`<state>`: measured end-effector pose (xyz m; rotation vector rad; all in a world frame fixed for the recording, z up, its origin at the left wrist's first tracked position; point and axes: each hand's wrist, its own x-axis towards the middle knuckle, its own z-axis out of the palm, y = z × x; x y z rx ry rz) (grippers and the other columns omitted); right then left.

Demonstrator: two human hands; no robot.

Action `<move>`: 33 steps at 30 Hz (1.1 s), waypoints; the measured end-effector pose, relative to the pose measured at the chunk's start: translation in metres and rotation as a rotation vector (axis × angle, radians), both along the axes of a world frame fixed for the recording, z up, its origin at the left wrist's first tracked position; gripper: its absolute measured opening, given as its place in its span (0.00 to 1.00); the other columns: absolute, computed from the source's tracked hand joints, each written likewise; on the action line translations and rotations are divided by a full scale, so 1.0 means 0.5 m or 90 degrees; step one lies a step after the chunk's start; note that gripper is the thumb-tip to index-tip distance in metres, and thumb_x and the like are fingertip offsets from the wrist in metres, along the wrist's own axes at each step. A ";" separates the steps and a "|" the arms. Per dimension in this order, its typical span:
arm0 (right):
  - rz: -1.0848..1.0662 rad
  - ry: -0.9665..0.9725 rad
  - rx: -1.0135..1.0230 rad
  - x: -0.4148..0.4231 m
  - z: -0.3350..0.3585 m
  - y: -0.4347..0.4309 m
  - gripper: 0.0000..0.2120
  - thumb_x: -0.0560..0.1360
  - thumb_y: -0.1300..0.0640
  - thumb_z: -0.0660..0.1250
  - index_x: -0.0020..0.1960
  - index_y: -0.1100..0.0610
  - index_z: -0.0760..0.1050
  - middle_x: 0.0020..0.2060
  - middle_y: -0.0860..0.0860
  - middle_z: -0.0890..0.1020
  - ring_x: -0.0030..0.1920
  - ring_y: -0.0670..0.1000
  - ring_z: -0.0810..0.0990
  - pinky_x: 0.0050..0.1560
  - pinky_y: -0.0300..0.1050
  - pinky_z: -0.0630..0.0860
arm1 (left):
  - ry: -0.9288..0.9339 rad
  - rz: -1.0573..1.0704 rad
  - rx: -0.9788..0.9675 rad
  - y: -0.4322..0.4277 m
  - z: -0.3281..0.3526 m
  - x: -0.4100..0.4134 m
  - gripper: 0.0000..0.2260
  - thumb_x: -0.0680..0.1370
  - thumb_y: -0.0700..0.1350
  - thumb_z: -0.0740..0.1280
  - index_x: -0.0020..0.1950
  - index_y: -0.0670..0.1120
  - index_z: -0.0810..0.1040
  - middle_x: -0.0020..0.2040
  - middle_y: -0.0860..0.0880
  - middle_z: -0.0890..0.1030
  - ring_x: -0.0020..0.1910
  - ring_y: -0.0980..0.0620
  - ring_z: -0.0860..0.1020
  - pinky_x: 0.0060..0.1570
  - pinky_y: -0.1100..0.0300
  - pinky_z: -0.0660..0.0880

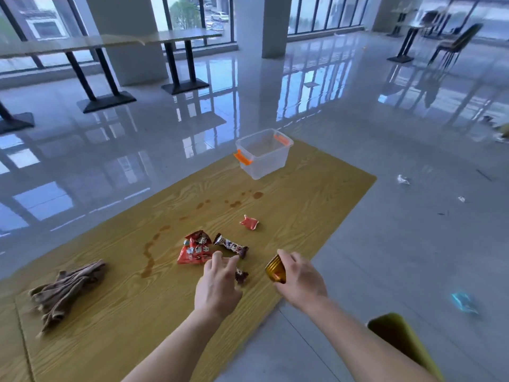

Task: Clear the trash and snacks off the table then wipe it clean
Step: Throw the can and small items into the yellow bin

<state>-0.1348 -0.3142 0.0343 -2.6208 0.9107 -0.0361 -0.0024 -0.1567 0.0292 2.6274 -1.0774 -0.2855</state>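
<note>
Here the right hand (300, 279) grips a gold cup (275, 269) at the table's (303, 205) near right edge; the left hand (220, 282), fingers loose, hovers over a dark wrapper (241, 276) just left.

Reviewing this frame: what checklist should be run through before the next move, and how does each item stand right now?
1. Grip of right hand on gold cup: ok, fingers curled round it.
2. Contact of left hand with dark wrapper: cannot tell, wrapper partly hidden.
3. Readiness of clear bin: ok, upright, open, looks empty.
4. Trash off table: not ok; red bag, candy bar and small red wrapper remain.
5. Wiping cloth for spill stains: ok, lies on the table.
</note>
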 end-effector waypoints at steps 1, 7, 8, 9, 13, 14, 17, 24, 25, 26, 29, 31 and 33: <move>-0.017 -0.002 0.001 -0.024 0.001 -0.016 0.36 0.72 0.45 0.72 0.74 0.47 0.58 0.63 0.51 0.73 0.60 0.55 0.73 0.55 0.50 0.75 | 0.006 -0.013 -0.001 -0.025 0.002 -0.018 0.32 0.69 0.44 0.69 0.72 0.56 0.64 0.70 0.47 0.61 0.67 0.44 0.65 0.47 0.52 0.79; -0.082 -0.018 0.004 -0.192 -0.002 -0.125 0.37 0.72 0.45 0.73 0.74 0.48 0.58 0.62 0.52 0.74 0.60 0.54 0.73 0.56 0.49 0.75 | 0.011 -0.090 0.007 -0.175 0.011 -0.151 0.31 0.69 0.45 0.69 0.70 0.55 0.65 0.70 0.46 0.60 0.67 0.44 0.64 0.50 0.51 0.78; -0.092 -0.020 0.001 -0.221 -0.003 -0.144 0.36 0.72 0.45 0.73 0.73 0.48 0.58 0.61 0.52 0.74 0.59 0.53 0.73 0.55 0.48 0.75 | 0.012 -0.101 0.009 -0.199 0.010 -0.176 0.29 0.69 0.45 0.69 0.69 0.55 0.66 0.69 0.46 0.61 0.66 0.44 0.65 0.50 0.51 0.78; -0.103 -0.020 0.000 -0.251 -0.006 -0.162 0.36 0.72 0.45 0.73 0.73 0.48 0.58 0.61 0.52 0.74 0.59 0.53 0.73 0.54 0.47 0.75 | 0.014 -0.111 0.010 -0.223 0.008 -0.202 0.28 0.69 0.45 0.69 0.68 0.55 0.67 0.68 0.46 0.62 0.66 0.44 0.65 0.50 0.51 0.78; -0.137 -0.007 0.008 -0.368 -0.022 -0.235 0.36 0.72 0.45 0.73 0.73 0.49 0.58 0.61 0.52 0.74 0.59 0.54 0.73 0.53 0.46 0.74 | 0.024 -0.149 0.015 -0.316 -0.012 -0.308 0.28 0.69 0.45 0.68 0.68 0.56 0.67 0.66 0.49 0.62 0.63 0.45 0.66 0.47 0.53 0.77; -0.149 -0.001 0.013 -0.396 -0.027 -0.252 0.36 0.72 0.45 0.72 0.74 0.49 0.59 0.61 0.52 0.74 0.59 0.54 0.73 0.54 0.46 0.73 | 0.022 -0.162 0.018 -0.337 -0.016 -0.333 0.29 0.69 0.45 0.68 0.69 0.56 0.66 0.66 0.49 0.62 0.63 0.46 0.66 0.47 0.53 0.77; -0.191 0.017 0.030 -0.475 -0.044 -0.295 0.35 0.72 0.45 0.71 0.74 0.50 0.59 0.61 0.53 0.74 0.60 0.56 0.72 0.57 0.49 0.73 | 0.025 -0.201 0.028 -0.397 -0.028 -0.398 0.31 0.70 0.46 0.68 0.72 0.57 0.64 0.70 0.48 0.61 0.67 0.45 0.64 0.47 0.55 0.76; -0.318 0.037 0.077 -0.600 -0.096 -0.357 0.35 0.71 0.44 0.70 0.73 0.49 0.60 0.59 0.53 0.74 0.59 0.56 0.73 0.56 0.49 0.72 | 0.040 -0.297 0.042 -0.521 -0.072 -0.494 0.33 0.70 0.45 0.70 0.73 0.57 0.62 0.71 0.48 0.61 0.68 0.45 0.65 0.47 0.58 0.75; -0.330 0.038 0.077 -0.611 -0.103 -0.363 0.35 0.71 0.44 0.71 0.73 0.49 0.60 0.59 0.52 0.74 0.59 0.56 0.73 0.56 0.49 0.73 | 0.043 -0.314 0.048 -0.538 -0.079 -0.502 0.33 0.71 0.45 0.70 0.73 0.57 0.62 0.71 0.48 0.61 0.68 0.45 0.65 0.48 0.57 0.76; -0.341 0.040 0.078 -0.621 -0.110 -0.370 0.35 0.71 0.44 0.71 0.72 0.49 0.60 0.59 0.52 0.75 0.58 0.56 0.73 0.55 0.49 0.73 | 0.044 -0.333 0.053 -0.555 -0.087 -0.509 0.32 0.71 0.45 0.70 0.73 0.57 0.62 0.71 0.48 0.61 0.68 0.44 0.65 0.48 0.57 0.76; -0.384 0.049 0.091 -0.644 -0.130 -0.389 0.35 0.72 0.43 0.71 0.73 0.49 0.59 0.62 0.52 0.74 0.60 0.55 0.73 0.55 0.49 0.75 | 0.061 -0.380 0.069 -0.604 -0.112 -0.525 0.31 0.71 0.46 0.69 0.72 0.57 0.62 0.70 0.48 0.61 0.67 0.44 0.66 0.49 0.56 0.77; -0.415 0.058 0.103 -0.652 -0.144 -0.402 0.36 0.73 0.43 0.70 0.75 0.49 0.58 0.65 0.52 0.73 0.63 0.55 0.72 0.59 0.50 0.75 | 0.076 -0.410 0.077 -0.636 -0.129 -0.531 0.31 0.72 0.46 0.70 0.72 0.57 0.62 0.70 0.48 0.61 0.67 0.45 0.66 0.50 0.56 0.77; -0.448 0.066 0.117 -0.657 -0.159 -0.415 0.37 0.73 0.43 0.71 0.75 0.48 0.58 0.67 0.52 0.72 0.64 0.55 0.72 0.60 0.51 0.75 | 0.093 -0.441 0.084 -0.666 -0.150 -0.534 0.30 0.72 0.47 0.70 0.72 0.57 0.62 0.70 0.49 0.61 0.67 0.45 0.65 0.52 0.55 0.76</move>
